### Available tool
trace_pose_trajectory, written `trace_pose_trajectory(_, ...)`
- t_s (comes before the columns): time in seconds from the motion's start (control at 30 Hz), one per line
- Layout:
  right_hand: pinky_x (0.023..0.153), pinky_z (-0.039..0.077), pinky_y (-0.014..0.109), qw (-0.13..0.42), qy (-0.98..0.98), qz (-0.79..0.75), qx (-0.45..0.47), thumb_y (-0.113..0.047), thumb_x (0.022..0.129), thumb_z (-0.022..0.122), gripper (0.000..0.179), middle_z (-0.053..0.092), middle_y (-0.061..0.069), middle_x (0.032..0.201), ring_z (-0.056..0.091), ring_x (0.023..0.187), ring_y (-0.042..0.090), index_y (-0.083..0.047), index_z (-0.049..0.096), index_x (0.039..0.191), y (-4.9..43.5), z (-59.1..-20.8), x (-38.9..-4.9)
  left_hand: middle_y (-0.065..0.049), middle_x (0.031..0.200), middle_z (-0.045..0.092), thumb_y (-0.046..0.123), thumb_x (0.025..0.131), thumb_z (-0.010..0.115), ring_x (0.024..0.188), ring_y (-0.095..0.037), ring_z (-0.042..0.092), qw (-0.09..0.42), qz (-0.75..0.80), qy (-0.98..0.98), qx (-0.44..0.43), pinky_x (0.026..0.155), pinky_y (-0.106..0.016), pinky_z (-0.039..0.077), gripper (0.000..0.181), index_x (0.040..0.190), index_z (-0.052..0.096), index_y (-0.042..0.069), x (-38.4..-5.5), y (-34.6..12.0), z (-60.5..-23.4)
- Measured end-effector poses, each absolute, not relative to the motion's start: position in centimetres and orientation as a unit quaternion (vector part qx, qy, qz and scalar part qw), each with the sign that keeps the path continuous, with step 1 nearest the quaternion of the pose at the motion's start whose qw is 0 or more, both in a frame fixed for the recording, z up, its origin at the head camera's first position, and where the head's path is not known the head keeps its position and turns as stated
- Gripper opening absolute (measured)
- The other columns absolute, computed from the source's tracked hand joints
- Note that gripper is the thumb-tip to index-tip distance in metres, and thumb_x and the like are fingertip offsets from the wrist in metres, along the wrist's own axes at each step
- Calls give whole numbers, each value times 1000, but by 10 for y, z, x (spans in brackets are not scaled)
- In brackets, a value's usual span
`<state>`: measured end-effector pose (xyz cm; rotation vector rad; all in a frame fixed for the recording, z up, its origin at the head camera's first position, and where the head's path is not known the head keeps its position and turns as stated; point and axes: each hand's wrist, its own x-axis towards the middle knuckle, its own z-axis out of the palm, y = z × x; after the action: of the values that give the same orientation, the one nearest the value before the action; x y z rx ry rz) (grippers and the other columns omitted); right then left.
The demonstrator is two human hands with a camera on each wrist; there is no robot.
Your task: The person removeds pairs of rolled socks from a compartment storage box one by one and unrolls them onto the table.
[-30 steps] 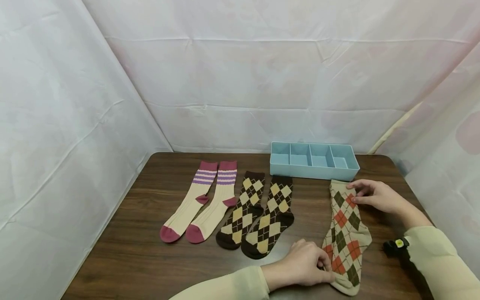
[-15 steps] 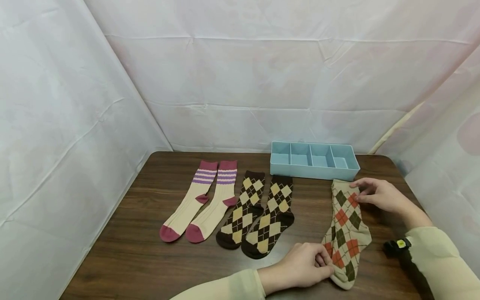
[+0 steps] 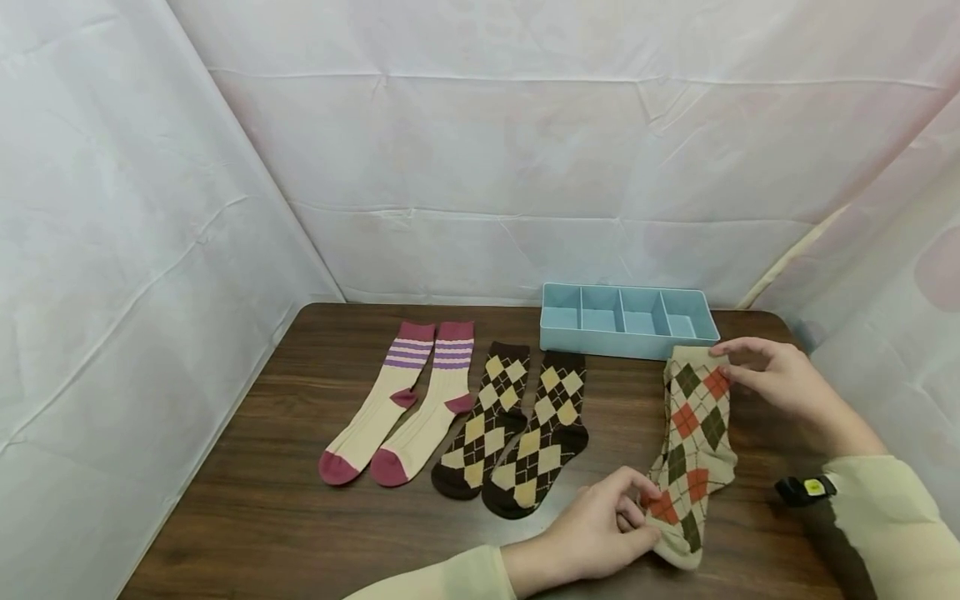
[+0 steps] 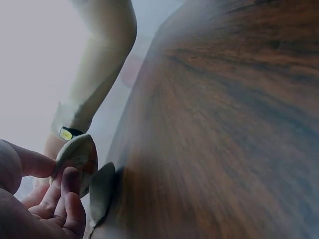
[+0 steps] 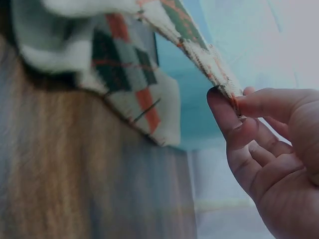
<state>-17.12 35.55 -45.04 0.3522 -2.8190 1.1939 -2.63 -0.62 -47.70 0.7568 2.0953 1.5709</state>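
A beige argyle sock (image 3: 692,425) with orange and green diamonds stretches between both hands at the table's right. My left hand (image 3: 600,529) pinches its toe end; in the left wrist view that toe (image 4: 82,154) is raised, above a second sock (image 4: 102,191) against the table. My right hand (image 3: 780,379) pinches the cuff edge between thumb and fingers. In the right wrist view the pinched edge (image 5: 214,64) is lifted over the matching lower sock (image 5: 144,99). From the head view the upper sock hides most of the lower one.
A blue divided box (image 3: 628,343) stands at the back, just beyond the cuff. Left of the hands lie a brown-and-yellow argyle pair (image 3: 510,429) and a cream pair with maroon toes (image 3: 405,404). White cloth (image 3: 480,167) hangs behind the wooden table (image 3: 285,433).
Both hands have shifted the beige sock slightly away from me, its cuff nearing the blue box. The toe has come up from the table's front. The other pairs have not moved.
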Motion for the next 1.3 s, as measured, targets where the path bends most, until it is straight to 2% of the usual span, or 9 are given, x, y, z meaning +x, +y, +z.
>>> trace_pose_trajectory(0.17,74,59,22,20,-910,395,121,-14,106,75,36,70,8,134,72,97,-5,-4,70,140,343,-442,-176,17,91,72,8,102,75,79,9,63,194,584,741,269,76,-16,56,25,126,71,14,-30,-22,-474)
trace_pose_trajectory(0.27,74,57,23,-4,-910,396,125,-17,105,76,43,76,15,125,74,95,1,-4,66,146,331,-440,-177,17,91,71,9,101,76,77,8,63,187,583,749,253,74,-16,56,24,124,73,13,-31,-34,-473)
trace_pose_trajectory(0.4,65,53,28,-21,-909,392,137,-16,103,80,50,81,13,104,76,89,10,-6,63,149,310,-441,-179,17,91,72,11,100,77,76,5,64,181,578,761,233,71,-18,55,23,123,74,13,-33,-51,-476)
trace_pose_trajectory(0.47,63,51,31,-19,-912,386,139,-17,102,81,51,80,11,105,76,89,12,-8,63,150,300,-443,-180,15,92,74,10,100,77,75,5,64,173,574,766,232,72,-19,56,24,123,74,12,-34,-59,-480)
trace_pose_trajectory(0.67,62,53,33,-15,-917,367,157,-18,102,81,50,75,16,118,75,92,16,-11,64,148,279,-451,-185,16,90,72,10,99,78,71,6,63,153,535,798,230,70,-17,55,21,120,75,10,-37,-75,-486)
trace_pose_trajectory(0.8,63,55,34,-14,-919,342,197,-12,101,81,52,64,23,138,74,94,26,-7,63,150,273,-459,-190,19,84,69,10,99,78,61,7,58,149,496,824,229,63,-16,52,19,118,76,10,-38,-80,-483)
trace_pose_trajectory(0.9,66,57,34,-20,-923,316,217,-10,100,82,55,57,25,148,74,92,24,-5,62,151,271,-465,-194,19,80,68,9,98,78,54,8,52,136,457,846,240,59,-15,49,19,117,76,10,-38,-80,-480)
trace_pose_trajectory(1.13,67,57,35,-38,-930,291,219,-17,97,86,62,55,27,149,68,79,11,-4,61,152,269,-478,-199,19,73,66,6,99,75,46,10,51,142,427,858,249,67,-12,49,19,118,75,9,-38,-79,-480)
trace_pose_trajectory(1.3,63,54,35,-54,-931,295,208,-23,95,89,67,54,29,148,66,74,11,-4,61,153,267,-484,-201,18,65,61,5,99,75,41,6,51,168,437,849,245,61,-14,49,21,119,72,8,-37,-78,-483)
